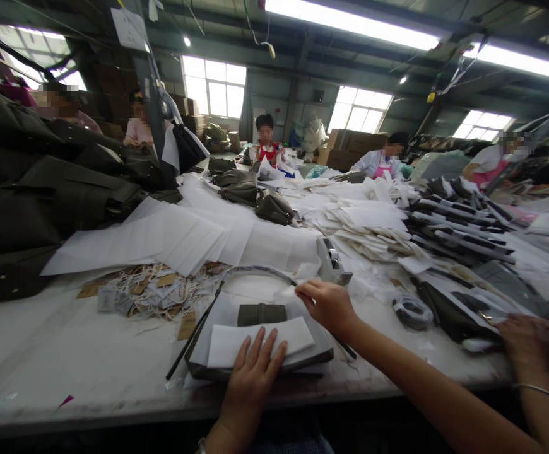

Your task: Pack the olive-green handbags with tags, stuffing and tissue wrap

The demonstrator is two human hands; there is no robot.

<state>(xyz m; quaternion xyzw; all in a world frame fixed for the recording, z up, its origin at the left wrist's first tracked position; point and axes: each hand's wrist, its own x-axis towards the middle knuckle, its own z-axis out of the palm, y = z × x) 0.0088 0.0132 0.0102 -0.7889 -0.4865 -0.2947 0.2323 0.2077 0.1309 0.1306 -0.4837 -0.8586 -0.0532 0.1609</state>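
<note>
Pressing L hand (250,372) flat, fingers spread wide, on sheet (260,340) over bag (261,314). Pinching paper (281,295) w/ R hand (326,306), fingertips closed, just beyond L fingertips.

Folded white sheet (260,340) lies flat under left hand (253,372), atop flat dark-grey pouch (319,357). Olive fabric roll (261,313) sits crosswise just beyond fingertips. Thin white tissue (284,295), crumpled, pinched by right hand (326,306), approx. at pouch's far corner.
</note>
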